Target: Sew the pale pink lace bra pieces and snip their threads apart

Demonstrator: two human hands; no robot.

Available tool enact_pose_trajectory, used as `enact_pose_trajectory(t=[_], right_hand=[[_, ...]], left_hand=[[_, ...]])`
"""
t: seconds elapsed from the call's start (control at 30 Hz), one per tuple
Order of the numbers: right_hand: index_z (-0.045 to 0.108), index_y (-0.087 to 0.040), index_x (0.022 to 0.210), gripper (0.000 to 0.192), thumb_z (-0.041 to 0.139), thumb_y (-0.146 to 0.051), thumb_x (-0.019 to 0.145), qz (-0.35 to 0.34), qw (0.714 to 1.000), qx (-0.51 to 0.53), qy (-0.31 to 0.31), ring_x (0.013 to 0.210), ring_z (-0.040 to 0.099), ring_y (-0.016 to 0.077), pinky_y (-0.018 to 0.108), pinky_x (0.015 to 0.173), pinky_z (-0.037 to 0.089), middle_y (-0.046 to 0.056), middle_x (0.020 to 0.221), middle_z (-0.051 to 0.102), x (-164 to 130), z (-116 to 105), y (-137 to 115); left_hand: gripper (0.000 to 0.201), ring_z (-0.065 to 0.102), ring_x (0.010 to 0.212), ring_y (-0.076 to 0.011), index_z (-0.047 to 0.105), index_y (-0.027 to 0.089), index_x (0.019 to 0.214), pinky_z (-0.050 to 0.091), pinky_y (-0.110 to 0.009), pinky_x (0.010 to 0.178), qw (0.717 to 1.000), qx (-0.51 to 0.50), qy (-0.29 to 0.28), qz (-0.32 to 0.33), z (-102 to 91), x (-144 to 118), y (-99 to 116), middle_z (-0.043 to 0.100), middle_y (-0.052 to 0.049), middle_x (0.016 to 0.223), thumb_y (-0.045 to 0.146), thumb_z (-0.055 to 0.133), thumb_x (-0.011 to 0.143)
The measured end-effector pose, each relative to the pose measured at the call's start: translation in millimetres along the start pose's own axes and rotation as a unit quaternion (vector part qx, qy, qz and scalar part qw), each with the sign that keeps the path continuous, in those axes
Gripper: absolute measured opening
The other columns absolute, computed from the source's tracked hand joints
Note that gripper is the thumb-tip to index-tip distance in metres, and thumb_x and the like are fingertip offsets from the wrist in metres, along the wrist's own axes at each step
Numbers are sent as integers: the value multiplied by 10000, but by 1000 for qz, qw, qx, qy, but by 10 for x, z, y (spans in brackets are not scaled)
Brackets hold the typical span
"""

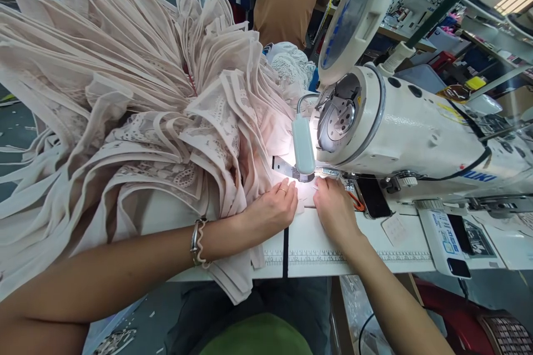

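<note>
1. The fabric piece [300, 195] is pressed flat on the surface [325, 244] under the needle by the left hand [272, 208] and right hand [333, 208], neither grip closed.
2. Fingertips could be caught, being just beside the needle.
3. The piled fabric stack [125, 105] could drag the seam askew.

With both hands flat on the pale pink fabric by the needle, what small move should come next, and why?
Probably ease the pale pink lace fabric piece a little further under the needle area. The left hand and right hand both press it flat on the white sewing machine table, right under the small lit lamp of the white sewing machine.
</note>
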State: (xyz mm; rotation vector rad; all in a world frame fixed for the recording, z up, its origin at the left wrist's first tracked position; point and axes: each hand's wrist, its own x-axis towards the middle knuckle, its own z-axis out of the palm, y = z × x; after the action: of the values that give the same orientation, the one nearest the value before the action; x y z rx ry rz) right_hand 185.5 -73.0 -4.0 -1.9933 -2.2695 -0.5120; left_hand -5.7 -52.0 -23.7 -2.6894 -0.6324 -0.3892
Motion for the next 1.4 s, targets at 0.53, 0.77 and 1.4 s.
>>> enact_pose_trajectory(t=[0.53, 0.77, 1.4], right_hand=[[582, -203, 873, 146, 439, -225, 851, 48, 989, 140, -12, 541, 509, 182, 271, 518, 270, 29, 624, 623, 56, 110, -145], [567, -206, 867, 214, 364, -249, 919, 85, 981, 172, -36, 552, 510, 182, 270, 518, 256, 34, 640, 621, 64, 87, -186], [589, -171, 1270, 330, 466, -243, 973, -171, 966, 178, 81, 1085, 550, 241, 406, 985, 463, 103, 1203, 645, -63, 130, 61]], left_hand=[[494, 547, 1261, -159, 531, 75, 1284, 463, -310, 1063, 947, -302, 67, -82, -19, 20, -150, 619, -125, 1311, -65, 383, 834], [458, 487, 1329, -227, 468, 10, 1346, 358, -361, 1145, 994, -113, -1, -16, -45, -17, -38, 561, -168, 1379, -21, 357, 903], [257, 558, 1014, -204, 549, 98, 1048, 455, -353, 954, 972, -220, 46, -72, 37, 48, -96, 605, -119, 1073, 23, 334, 929]])
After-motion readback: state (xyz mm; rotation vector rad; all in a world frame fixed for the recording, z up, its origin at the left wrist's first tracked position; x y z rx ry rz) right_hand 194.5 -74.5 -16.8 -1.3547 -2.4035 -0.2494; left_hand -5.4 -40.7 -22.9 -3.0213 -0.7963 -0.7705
